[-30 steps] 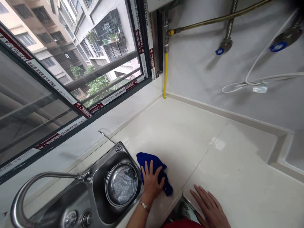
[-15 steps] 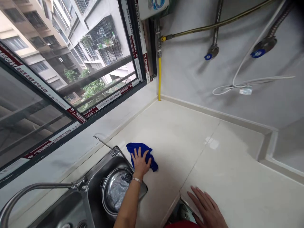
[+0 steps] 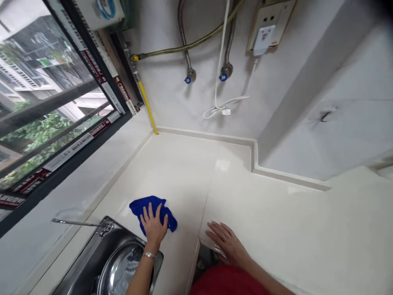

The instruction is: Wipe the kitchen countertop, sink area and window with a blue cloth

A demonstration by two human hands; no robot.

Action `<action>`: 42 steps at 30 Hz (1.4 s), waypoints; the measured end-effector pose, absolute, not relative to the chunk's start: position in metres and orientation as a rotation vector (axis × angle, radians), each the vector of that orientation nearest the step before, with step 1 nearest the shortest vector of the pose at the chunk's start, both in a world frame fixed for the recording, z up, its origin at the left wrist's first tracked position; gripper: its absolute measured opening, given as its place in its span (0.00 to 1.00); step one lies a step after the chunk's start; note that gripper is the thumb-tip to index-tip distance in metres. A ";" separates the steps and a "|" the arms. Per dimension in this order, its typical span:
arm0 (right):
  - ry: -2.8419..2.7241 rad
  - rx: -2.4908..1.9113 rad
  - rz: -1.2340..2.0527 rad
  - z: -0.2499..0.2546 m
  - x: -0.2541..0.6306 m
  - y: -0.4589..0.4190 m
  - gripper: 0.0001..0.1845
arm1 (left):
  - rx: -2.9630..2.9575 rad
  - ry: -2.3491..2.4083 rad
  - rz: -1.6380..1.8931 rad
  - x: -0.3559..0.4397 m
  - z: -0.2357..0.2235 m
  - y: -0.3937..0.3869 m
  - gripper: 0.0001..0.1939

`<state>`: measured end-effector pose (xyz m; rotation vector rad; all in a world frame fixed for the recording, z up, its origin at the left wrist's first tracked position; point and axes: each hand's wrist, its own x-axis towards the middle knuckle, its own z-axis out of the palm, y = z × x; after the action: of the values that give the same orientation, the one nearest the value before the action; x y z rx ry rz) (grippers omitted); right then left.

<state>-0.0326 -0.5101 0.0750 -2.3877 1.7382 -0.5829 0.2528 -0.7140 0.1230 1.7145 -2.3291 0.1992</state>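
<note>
A crumpled blue cloth (image 3: 168, 219) lies on the pale countertop (image 3: 181, 164), just beyond the corner of the steel sink. My left hand (image 3: 154, 225) rests flat on the cloth with its fingers spread, and a bracelet circles the wrist. Nearer my body, my right hand (image 3: 229, 243) lies palm down at the counter's inner corner, its fingers stretched out and nothing visible in them. In the sink (image 3: 89, 254) sits a round metal pot (image 3: 106, 266) with a perforated inside and something clear and crinkled in it, partly hidden by my left forearm.
A thin tap (image 3: 76, 223) rises from the sink's back edge. Along the left runs a window (image 3: 76, 149). A yellow pipe (image 3: 147, 106) meets the counter at the far corner. Valves, a coiled white cable (image 3: 211, 112) and a socket (image 3: 270, 24) are on the wall.
My view has turned to the right, bringing the socket and more of the right-hand counter into sight. My left hand stays flat on the cloth, with little clear shift against the counter.
</note>
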 end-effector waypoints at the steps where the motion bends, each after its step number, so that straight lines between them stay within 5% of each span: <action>1: 1.733 -2.379 -0.571 0.076 -0.033 -0.511 0.47 | 1.673 -2.357 0.183 0.244 0.123 -0.704 0.27; 11: 1.763 -2.285 -0.793 0.068 -0.030 -0.512 0.52 | 1.256 -2.566 -0.180 0.140 0.116 -0.626 0.34; 26: 2.170 -1.589 -1.380 0.070 -0.073 -0.482 0.20 | 0.459 -2.812 -0.470 0.056 0.131 -0.626 0.37; 37: 2.409 -1.264 -1.257 0.106 -0.102 -0.593 0.23 | 0.930 -2.420 -0.495 0.096 0.086 -0.646 0.32; 42: 2.235 -0.960 -1.130 0.133 -0.087 -0.651 0.34 | 0.943 -2.443 -0.571 0.096 0.084 -0.642 0.27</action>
<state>-0.0872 -0.6512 0.1330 -0.9601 2.2348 -1.1300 0.0956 -0.6421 0.0839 0.9429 -2.4427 -0.5710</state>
